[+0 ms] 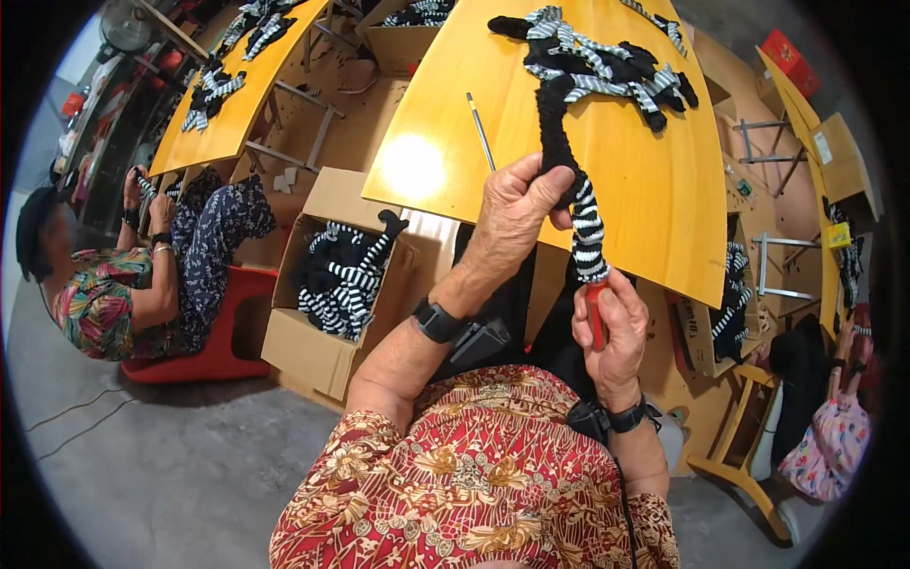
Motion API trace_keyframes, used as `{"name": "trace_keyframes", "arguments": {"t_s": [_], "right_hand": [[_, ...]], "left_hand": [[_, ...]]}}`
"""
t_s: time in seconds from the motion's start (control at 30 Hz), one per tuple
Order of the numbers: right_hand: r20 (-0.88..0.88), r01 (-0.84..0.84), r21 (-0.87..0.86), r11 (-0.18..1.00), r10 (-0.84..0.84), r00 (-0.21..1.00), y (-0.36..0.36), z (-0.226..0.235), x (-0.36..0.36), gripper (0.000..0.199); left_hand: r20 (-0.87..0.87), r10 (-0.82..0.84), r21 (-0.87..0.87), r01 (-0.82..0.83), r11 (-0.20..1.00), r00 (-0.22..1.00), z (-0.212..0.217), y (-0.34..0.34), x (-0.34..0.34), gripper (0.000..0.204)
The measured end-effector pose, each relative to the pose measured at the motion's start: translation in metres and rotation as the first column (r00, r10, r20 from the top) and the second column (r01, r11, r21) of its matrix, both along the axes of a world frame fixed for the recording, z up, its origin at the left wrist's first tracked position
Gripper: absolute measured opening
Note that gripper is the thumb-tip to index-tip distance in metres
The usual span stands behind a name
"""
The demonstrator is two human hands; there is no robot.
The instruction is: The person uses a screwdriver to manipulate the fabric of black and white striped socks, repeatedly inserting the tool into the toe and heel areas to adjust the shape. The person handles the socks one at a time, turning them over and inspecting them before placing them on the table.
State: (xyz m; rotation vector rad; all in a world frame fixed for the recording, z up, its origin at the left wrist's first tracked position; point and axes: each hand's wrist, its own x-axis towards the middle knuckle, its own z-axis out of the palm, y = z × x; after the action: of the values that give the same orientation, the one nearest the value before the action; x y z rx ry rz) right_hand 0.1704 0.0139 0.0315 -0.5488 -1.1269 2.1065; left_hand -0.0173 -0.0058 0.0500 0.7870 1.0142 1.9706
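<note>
My left hand (517, 204) pinches a long fabric tube (588, 232), fuzzy black at its far part and striped black and white nearer to me. My right hand (614, 332) is closed around a red-handled tool (595, 318), held just below the tube's striped end. The tool's handle meets the tube's open end; any shaft inside the cloth is hidden. The black part of the tube reaches over the yellow table (417, 156) toward a pile of similar black and striped fabric pieces (607, 66). Left of my left hand, a thin metal rod (481, 131) lies on the table.
An open cardboard box (322, 356) of striped pieces stands at my left, and another box (697, 327) sits below the table at right. A co-worker (123, 289) sits on a red stool (223, 332) at far left; another person (829, 436) is at far right beside a wooden chair (735, 455).
</note>
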Motion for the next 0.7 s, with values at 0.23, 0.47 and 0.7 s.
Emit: {"name": "trace_keyframes", "arguments": {"t_s": [0.23,0.47,0.7], "right_hand": [[0.109,-0.078,0.118,0.990,0.065,0.992,0.012,0.008,0.011,0.036],[0.244,-0.017,0.278,0.960,-0.054,0.968,0.004,0.005,0.013,0.037],[0.240,0.072,0.255,0.964,-0.136,0.961,-0.007,0.001,-0.003,0.035]], "left_hand": [[-0.024,0.128,-0.004,-0.128,0.992,0.991,0.000,-0.004,-0.030,0.028],[-0.038,0.192,-0.078,-0.194,0.978,0.981,-0.007,-0.002,-0.031,0.025],[0.311,0.019,-0.070,0.003,0.998,0.950,-0.024,0.008,0.001,0.022]]}}
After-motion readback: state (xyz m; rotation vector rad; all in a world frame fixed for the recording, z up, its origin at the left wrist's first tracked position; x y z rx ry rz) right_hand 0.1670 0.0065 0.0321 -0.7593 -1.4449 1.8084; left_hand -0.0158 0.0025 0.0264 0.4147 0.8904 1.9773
